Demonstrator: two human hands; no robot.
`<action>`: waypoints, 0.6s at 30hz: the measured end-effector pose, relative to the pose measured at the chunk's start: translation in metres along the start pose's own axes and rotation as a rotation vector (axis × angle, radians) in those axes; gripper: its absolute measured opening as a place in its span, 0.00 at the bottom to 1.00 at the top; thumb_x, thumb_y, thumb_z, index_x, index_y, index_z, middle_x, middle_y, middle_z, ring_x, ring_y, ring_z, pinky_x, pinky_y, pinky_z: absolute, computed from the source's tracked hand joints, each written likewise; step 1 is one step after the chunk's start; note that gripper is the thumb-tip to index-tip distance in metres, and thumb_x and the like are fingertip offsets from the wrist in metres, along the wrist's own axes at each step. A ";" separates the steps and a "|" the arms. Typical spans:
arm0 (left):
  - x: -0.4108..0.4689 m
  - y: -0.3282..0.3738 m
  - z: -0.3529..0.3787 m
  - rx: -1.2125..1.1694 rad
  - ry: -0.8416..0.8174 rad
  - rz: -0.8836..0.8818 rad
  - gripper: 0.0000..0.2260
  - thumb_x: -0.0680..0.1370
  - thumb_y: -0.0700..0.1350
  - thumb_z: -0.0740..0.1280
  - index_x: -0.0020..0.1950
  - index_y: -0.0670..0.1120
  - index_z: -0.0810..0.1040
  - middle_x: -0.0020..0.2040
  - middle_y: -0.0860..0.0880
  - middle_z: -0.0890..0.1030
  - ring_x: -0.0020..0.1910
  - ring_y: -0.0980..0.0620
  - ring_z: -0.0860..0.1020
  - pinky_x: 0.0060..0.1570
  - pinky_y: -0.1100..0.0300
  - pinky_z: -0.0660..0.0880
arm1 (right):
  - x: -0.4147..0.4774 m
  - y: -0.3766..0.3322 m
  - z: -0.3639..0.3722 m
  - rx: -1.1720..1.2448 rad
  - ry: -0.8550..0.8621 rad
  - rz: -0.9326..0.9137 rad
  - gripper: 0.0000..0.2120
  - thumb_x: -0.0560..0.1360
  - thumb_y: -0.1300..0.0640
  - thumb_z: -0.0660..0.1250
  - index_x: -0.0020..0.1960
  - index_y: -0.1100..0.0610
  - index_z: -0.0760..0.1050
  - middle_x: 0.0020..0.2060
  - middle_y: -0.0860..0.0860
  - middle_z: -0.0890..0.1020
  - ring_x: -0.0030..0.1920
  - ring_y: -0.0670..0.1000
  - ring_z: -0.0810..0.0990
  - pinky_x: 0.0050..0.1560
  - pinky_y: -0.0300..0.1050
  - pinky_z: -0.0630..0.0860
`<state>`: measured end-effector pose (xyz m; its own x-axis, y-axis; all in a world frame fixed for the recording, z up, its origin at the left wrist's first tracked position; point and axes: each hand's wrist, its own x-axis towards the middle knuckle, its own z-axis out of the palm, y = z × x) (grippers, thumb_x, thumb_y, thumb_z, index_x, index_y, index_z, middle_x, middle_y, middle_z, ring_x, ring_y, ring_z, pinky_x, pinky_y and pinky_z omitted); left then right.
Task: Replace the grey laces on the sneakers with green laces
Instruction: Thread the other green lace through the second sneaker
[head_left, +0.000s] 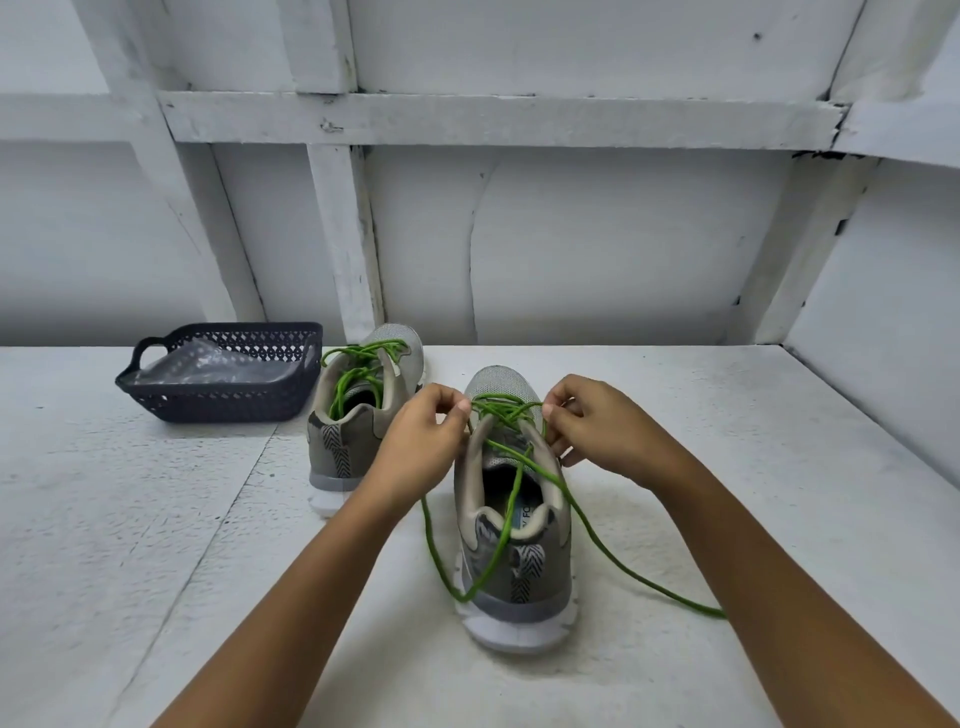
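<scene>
Two bare forearms reached in from the near edge, and between them stood a grey sneaker (519, 587) with its heel toward the person and its toe pointing away. The left hand (421, 436) sat against the shoe's left side with its fingers curled, thumb and forefinger pinching the green lace (587, 525) near the top eyelets. The right hand (597, 431) mirrored it on the other side, its fingers bent and pinching the same lace. Between the two hands the lace crossed over the tongue. Its loose lengths ran back from the hands: one dropped over the heel and looped on the worktop (156, 519) below the left forearm, the other trailed out under the right forearm.

Just beyond and outside the left hand stood a second sneaker (358, 431), heel also toward the person, with a green lace of its own (358, 364) threaded loosely and looping above its opening. Further left of that hand, close beside this shoe, sat a dark basket (218, 400) with a clear plastic bag (208, 364) in it. A white boarded wall (571, 234) rose behind the worktop.
</scene>
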<state>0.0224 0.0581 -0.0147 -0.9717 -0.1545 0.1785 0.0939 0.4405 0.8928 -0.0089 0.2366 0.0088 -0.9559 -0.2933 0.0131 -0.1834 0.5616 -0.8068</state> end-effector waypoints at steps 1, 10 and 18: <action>0.002 0.000 0.000 -0.032 -0.005 -0.014 0.07 0.81 0.43 0.59 0.43 0.48 0.73 0.40 0.53 0.75 0.35 0.58 0.76 0.35 0.66 0.69 | 0.001 0.001 -0.002 0.083 -0.019 0.030 0.09 0.80 0.61 0.57 0.43 0.57 0.72 0.34 0.52 0.78 0.33 0.48 0.79 0.33 0.39 0.77; 0.015 0.000 -0.011 -0.169 -0.214 -0.097 0.09 0.77 0.42 0.68 0.50 0.36 0.80 0.44 0.36 0.81 0.42 0.51 0.78 0.48 0.56 0.78 | 0.012 0.009 -0.010 0.253 -0.166 0.027 0.05 0.75 0.62 0.67 0.45 0.64 0.79 0.36 0.55 0.80 0.35 0.47 0.78 0.36 0.37 0.77; 0.023 0.004 -0.009 -0.035 -0.215 -0.068 0.05 0.78 0.42 0.66 0.43 0.44 0.79 0.38 0.46 0.80 0.39 0.51 0.77 0.47 0.55 0.77 | 0.023 0.003 0.000 0.104 -0.106 0.025 0.09 0.78 0.64 0.58 0.41 0.58 0.72 0.37 0.55 0.78 0.35 0.50 0.78 0.34 0.41 0.76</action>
<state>0.0024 0.0486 -0.0035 -0.9995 0.0115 0.0286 0.0309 0.4036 0.9144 -0.0315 0.2315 0.0072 -0.9294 -0.3632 -0.0654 -0.1300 0.4882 -0.8630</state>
